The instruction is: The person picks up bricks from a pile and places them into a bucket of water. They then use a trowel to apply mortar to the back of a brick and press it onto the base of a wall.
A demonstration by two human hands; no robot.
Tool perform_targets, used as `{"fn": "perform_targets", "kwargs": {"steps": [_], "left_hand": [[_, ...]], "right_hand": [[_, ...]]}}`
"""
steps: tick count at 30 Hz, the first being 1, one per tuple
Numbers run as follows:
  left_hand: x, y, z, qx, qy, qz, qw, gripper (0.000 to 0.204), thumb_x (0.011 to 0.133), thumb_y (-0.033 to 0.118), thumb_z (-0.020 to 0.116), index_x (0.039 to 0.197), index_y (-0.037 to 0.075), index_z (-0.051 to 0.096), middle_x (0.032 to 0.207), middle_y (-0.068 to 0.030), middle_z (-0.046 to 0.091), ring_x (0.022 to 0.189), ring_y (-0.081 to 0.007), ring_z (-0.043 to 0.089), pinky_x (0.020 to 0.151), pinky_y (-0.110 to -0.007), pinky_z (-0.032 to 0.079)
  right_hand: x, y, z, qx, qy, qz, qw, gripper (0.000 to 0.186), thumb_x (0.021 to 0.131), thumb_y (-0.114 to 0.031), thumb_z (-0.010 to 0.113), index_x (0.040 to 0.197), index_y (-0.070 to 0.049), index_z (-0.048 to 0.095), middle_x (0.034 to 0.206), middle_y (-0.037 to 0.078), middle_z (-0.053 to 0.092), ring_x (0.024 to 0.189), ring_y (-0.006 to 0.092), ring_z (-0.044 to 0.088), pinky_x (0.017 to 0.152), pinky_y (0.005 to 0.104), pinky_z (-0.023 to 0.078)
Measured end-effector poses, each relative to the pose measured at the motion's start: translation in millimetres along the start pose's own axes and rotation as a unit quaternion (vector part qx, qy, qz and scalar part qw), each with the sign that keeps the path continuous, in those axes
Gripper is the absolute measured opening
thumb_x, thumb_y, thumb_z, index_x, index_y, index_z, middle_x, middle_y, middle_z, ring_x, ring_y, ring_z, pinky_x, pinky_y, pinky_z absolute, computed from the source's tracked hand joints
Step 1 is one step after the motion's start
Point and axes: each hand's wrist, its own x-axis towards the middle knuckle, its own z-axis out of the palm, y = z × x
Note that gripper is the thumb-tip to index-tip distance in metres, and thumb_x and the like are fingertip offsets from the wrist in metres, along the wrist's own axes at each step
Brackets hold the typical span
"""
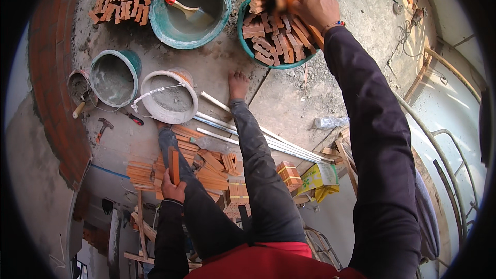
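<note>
My right hand reaches over a green tub at the top, fingers closed at an orange brick piece. A dark brown blur at the piece's left end hides its exact shape. Rough broken brick pieces fill the tub, packed on edge. My left hand grips a thin flat brick upright beside my left leg. Stacks of similar thin bricks lie on the floor near that hand.
Another green tub holds grey liquid and a brush. A white bucket of grey mix, a green bucket, a hammer, white pipes, a plastic bottle and a yellow-green bag lie around my feet.
</note>
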Motion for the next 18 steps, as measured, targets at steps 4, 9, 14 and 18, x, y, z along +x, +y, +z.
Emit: {"fn": "perform_targets", "kwargs": {"steps": [4, 9, 14, 18], "left_hand": [[-0.1, -1.4, 0.8, -0.011, 0.006, 0.016, 1.000, 0.070, 0.075, 0.010, 0.067, 0.138, -0.003, 0.040, 0.119, -0.0233, 0.058, 0.105, -0.0358, 0.059, 0.089, -0.041, 0.048], [-1.2, 0.2, 2.2, -0.037, 0.008, 0.018, 0.999, 0.067, 0.074, 0.009, 0.066, 0.136, -0.002, 0.043, 0.116, -0.0221, 0.060, 0.103, -0.0342, 0.060, 0.087, -0.041, 0.048], [3.0, -3.8, 3.0, -0.038, 0.025, 0.023, 0.999, 0.064, 0.075, 0.010, 0.065, 0.134, -0.002, 0.044, 0.113, -0.0208, 0.061, 0.101, -0.0332, 0.061, 0.088, -0.040, 0.048], [7.3, -9.2, 14.9, -0.059, 0.016, 0.015, 0.998, 0.067, 0.073, 0.009, 0.066, 0.136, 0.001, 0.044, 0.100, -0.0101, 0.058, 0.092, -0.0235, 0.058, 0.083, -0.035, 0.048]], "right_hand": [[7.7, -22.8, -0.9, -0.008, -0.087, 0.008, 0.996, 0.045, 0.087, -0.045, 0.057, 0.114, -0.010, 0.051, 0.097, 0.019, 0.069, 0.091, 0.0369, 0.067, 0.078, 0.0479, 0.051], [-36.1, -2.5, -11.3, -0.008, -0.053, 0.004, 0.999, 0.051, 0.084, -0.046, 0.059, 0.122, -0.013, 0.052, 0.119, 0.015, 0.059, 0.117, 0.0332, 0.053, 0.092, 0.0518, 0.043], [-102.3, -38.7, 19.4, 0.248, 0.090, 0.015, 0.964, 0.025, 0.082, -0.014, 0.066, 0.105, -0.008, 0.059, 0.093, 0.017, 0.060, 0.086, 0.0359, 0.060, 0.075, 0.0436, 0.048], [-108.8, -71.0, 61.2, 0.162, 0.109, 0.000, 0.981, 0.038, 0.086, -0.021, 0.064, 0.119, -0.005, 0.056, 0.116, 0.025, 0.057, 0.088, 0.0403, 0.062, 0.080, 0.0460, 0.049]]}}
